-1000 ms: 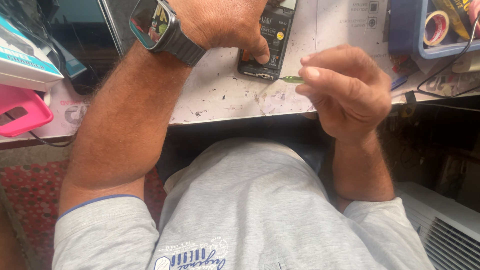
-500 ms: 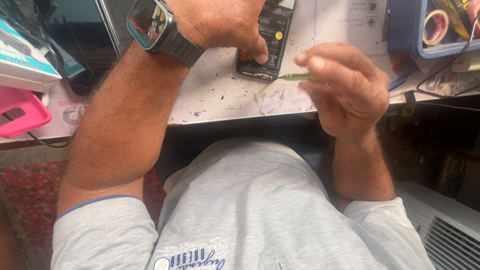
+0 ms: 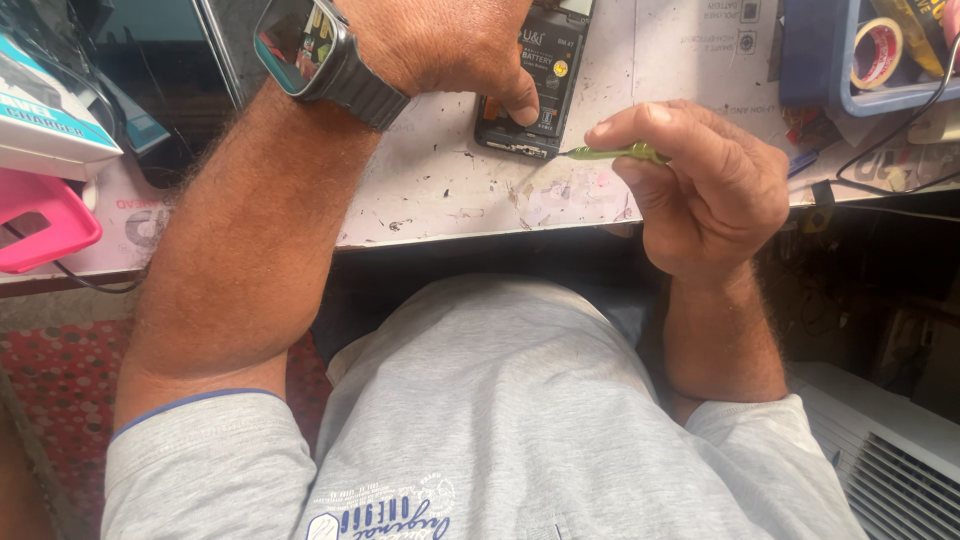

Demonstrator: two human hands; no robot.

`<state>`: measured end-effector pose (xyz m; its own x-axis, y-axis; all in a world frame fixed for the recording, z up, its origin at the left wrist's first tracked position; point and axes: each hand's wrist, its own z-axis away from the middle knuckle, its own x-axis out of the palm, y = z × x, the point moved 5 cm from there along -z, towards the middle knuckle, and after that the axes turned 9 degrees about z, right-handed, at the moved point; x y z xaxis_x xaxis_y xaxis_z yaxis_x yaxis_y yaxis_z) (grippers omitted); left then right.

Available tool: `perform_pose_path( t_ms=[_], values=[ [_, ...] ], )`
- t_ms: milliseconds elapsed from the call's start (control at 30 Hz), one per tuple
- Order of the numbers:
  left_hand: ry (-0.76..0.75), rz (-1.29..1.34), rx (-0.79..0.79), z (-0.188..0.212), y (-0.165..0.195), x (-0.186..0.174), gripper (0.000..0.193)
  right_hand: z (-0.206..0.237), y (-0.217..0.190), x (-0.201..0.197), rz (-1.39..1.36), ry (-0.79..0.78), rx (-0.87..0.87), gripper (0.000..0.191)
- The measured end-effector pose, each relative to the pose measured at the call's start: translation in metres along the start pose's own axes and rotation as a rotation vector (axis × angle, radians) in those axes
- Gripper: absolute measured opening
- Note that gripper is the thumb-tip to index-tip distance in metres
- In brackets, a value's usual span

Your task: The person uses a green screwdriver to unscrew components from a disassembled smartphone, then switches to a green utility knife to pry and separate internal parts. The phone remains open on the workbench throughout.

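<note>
An opened phone (image 3: 533,90) with its black battery showing lies on the white worktop (image 3: 440,190). My left hand (image 3: 440,45), with a dark smartwatch (image 3: 315,50) on the wrist, presses down on the phone, thumb on its lower edge. My right hand (image 3: 700,190) grips a thin green tool (image 3: 615,153) like a small screwdriver. Its metal tip points left and touches the phone's lower right corner.
A blue tray (image 3: 815,70) with a roll of tape (image 3: 877,52) stands at the top right, with a black cable beside it. A pink case (image 3: 40,225) and boxes (image 3: 50,120) lie at the left. A white vented appliance (image 3: 890,460) sits low on the right.
My right hand has shifted slightly and brought the green tool's tip closer to the phone's lower corner. My left hand stays pressed on the phone.
</note>
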<state>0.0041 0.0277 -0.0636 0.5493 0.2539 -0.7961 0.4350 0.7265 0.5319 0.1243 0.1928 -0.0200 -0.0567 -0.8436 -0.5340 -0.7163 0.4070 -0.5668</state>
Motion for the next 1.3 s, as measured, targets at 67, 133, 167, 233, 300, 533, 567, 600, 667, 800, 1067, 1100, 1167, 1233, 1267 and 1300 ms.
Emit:
perform_pose_path(
  t_ms=[67, 133, 167, 233, 300, 533, 567, 600, 667, 800, 1067, 1100, 1167, 1233, 1267, 1300],
  values=[
    [0.004, 0.01, -0.014, 0.0, -0.001, 0.0, 0.062, 0.0, 0.0, 0.0, 0.014, 0.017, -0.007, 0.032],
    [0.002, 0.045, -0.024, 0.002, -0.001, 0.001, 0.06, 0.001, 0.0, 0.0, 0.034, 0.052, -0.018, 0.035],
    [0.002, 0.048, -0.027, 0.003, -0.001, 0.001, 0.06, 0.001, 0.0, 0.001, 0.014, 0.045, -0.013, 0.034],
    [0.001, 0.05, -0.03, 0.003, -0.001, 0.0, 0.061, 0.001, 0.001, 0.001, -0.025, 0.034, -0.003, 0.031],
    [-0.024, 0.001, -0.037, 0.003, -0.001, 0.0, 0.061, 0.002, 0.002, 0.002, -0.052, 0.027, 0.037, 0.032],
    [0.003, 0.029, -0.017, 0.002, 0.001, -0.002, 0.061, 0.002, 0.003, 0.003, -0.041, 0.068, -0.01, 0.034],
    [-0.013, 0.027, -0.027, 0.002, 0.0, -0.001, 0.06, 0.003, 0.003, 0.003, -0.03, 0.055, 0.008, 0.034],
    [-0.03, 0.026, -0.035, 0.002, -0.001, 0.0, 0.059, 0.004, 0.003, 0.003, -0.017, 0.042, 0.026, 0.033],
    [-0.036, 0.022, -0.035, 0.001, -0.001, 0.0, 0.059, 0.004, 0.002, 0.003, -0.001, 0.034, 0.018, 0.035],
    [-0.024, 0.051, -0.048, 0.003, -0.002, 0.001, 0.06, 0.004, 0.003, 0.002, -0.007, 0.045, -0.01, 0.037],
    [-0.029, 0.041, -0.075, 0.004, -0.003, 0.002, 0.062, 0.009, 0.004, 0.007, -0.102, 0.004, 0.086, 0.037],
    [-0.025, 0.053, -0.07, 0.004, -0.003, 0.003, 0.061, 0.01, 0.005, 0.008, -0.101, 0.009, 0.087, 0.038],
    [-0.024, 0.053, -0.059, 0.002, -0.002, 0.003, 0.061, 0.011, 0.006, 0.008, -0.101, 0.025, 0.092, 0.038],
    [-0.033, 0.033, -0.059, 0.003, -0.004, 0.003, 0.062, 0.013, 0.008, 0.008, -0.109, 0.05, 0.105, 0.037],
    [-0.027, 0.029, -0.055, 0.003, -0.004, 0.004, 0.062, 0.014, 0.008, 0.008, -0.111, 0.066, 0.111, 0.037],
    [-0.021, 0.023, -0.05, 0.002, -0.003, 0.004, 0.063, 0.015, 0.008, 0.008, -0.108, 0.09, 0.118, 0.037]
  ],
)
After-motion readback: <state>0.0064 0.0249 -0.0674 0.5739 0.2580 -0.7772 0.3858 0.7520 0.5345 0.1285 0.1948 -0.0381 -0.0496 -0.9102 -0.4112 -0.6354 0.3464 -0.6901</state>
